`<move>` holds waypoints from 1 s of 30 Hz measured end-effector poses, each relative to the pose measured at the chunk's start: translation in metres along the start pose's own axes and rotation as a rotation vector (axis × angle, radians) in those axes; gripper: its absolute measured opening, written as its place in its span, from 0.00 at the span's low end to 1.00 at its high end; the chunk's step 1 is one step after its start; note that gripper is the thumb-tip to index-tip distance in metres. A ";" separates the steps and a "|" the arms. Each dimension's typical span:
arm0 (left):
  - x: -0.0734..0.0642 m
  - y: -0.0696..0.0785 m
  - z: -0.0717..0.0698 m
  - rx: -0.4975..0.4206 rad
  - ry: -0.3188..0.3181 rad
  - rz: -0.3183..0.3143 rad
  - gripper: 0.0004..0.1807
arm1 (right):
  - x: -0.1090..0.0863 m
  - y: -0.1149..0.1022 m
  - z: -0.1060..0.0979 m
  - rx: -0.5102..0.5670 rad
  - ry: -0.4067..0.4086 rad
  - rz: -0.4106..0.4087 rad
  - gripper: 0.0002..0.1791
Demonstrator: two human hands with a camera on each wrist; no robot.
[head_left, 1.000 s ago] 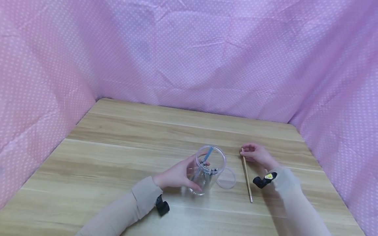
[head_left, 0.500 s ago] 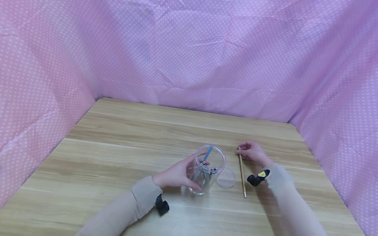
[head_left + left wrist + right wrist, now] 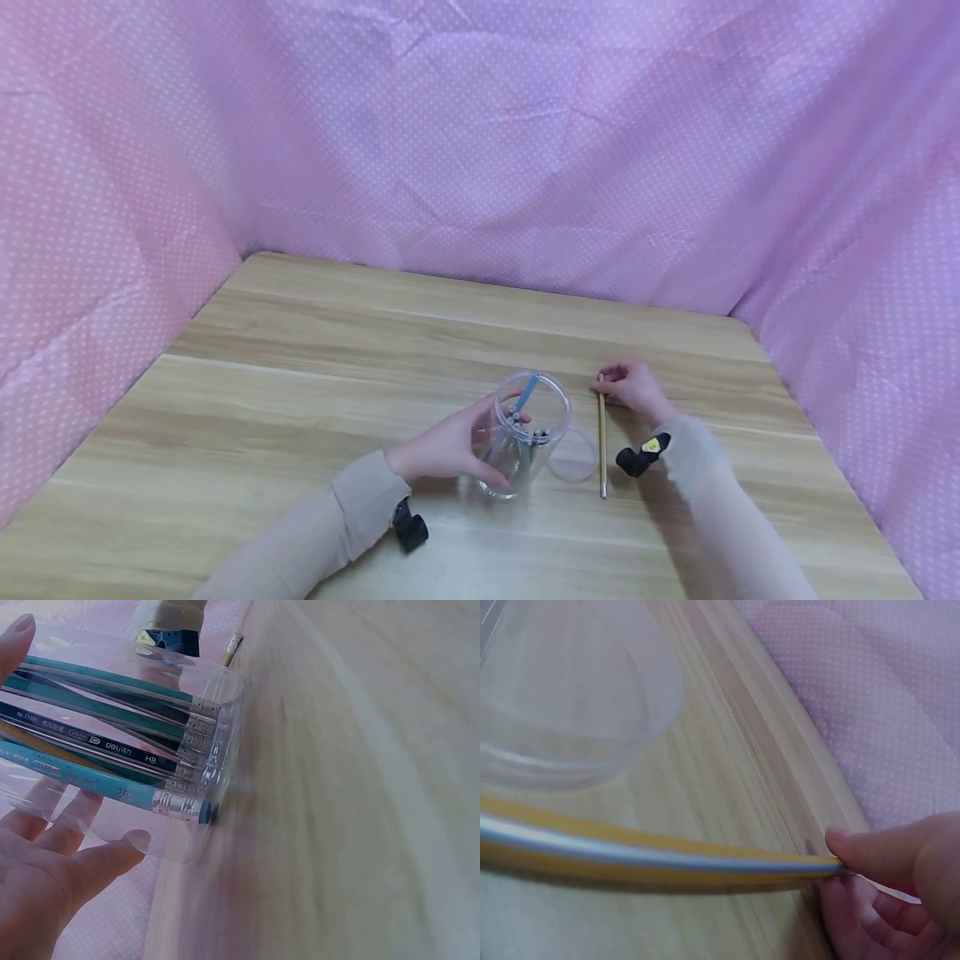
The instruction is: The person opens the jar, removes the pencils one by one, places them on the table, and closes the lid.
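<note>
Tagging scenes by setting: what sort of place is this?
Likely a curtained recording booth: pink dotted cloth hangs behind and beside a wood-grain table, and both sleeves carry black devices.

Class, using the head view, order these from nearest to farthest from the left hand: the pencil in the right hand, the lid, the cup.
1. Cup: gripped by the left hand.
2. Lid: to the cup's right.
3. Pencil: right of the lid, pinched by the right hand.
</note>
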State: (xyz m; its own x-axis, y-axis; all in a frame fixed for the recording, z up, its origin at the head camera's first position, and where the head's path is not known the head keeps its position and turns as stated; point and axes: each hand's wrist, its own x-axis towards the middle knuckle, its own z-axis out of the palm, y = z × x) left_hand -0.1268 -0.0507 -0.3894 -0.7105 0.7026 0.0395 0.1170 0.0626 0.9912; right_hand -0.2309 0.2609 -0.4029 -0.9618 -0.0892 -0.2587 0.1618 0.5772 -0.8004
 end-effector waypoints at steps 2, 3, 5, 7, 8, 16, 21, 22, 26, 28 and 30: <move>0.000 0.000 0.000 0.007 0.008 -0.002 0.63 | 0.001 0.001 0.001 -0.004 -0.003 -0.013 0.20; 0.000 0.000 0.000 0.013 0.012 -0.001 0.63 | 0.001 0.001 0.001 -0.014 -0.001 -0.021 0.19; 0.000 0.000 0.000 0.015 0.016 0.000 0.62 | 0.001 0.000 0.002 -0.035 0.002 -0.032 0.17; 0.000 0.001 0.000 0.012 0.018 -0.004 0.62 | 0.001 -0.002 0.002 -0.064 0.000 -0.046 0.16; 0.000 0.001 0.000 0.009 0.017 -0.005 0.62 | 0.001 -0.003 0.002 -0.076 0.002 -0.049 0.16; 0.000 -0.001 0.001 0.006 0.008 0.016 0.62 | -0.001 -0.002 0.004 -0.108 -0.004 -0.061 0.17; 0.000 -0.002 0.001 -0.010 -0.003 0.024 0.63 | -0.001 -0.002 0.005 -0.136 0.015 -0.052 0.16; 0.000 -0.001 0.001 -0.015 -0.008 0.024 0.63 | -0.001 -0.003 0.005 -0.140 0.019 -0.050 0.16; 0.000 -0.001 0.001 -0.015 -0.011 0.028 0.63 | -0.002 -0.007 0.003 -0.113 0.028 -0.066 0.16; 0.001 -0.001 0.001 -0.010 -0.008 0.029 0.62 | -0.003 -0.009 0.001 -0.096 0.036 -0.079 0.17; 0.001 -0.001 0.001 -0.004 -0.007 0.031 0.62 | -0.003 -0.011 0.000 -0.091 0.046 -0.094 0.18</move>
State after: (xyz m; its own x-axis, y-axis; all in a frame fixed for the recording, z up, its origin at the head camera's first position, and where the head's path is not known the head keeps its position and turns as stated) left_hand -0.1270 -0.0493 -0.3902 -0.7020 0.7088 0.0692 0.1360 0.0381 0.9900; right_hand -0.2297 0.2553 -0.3932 -0.9812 -0.1106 -0.1582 0.0516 0.6394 -0.7672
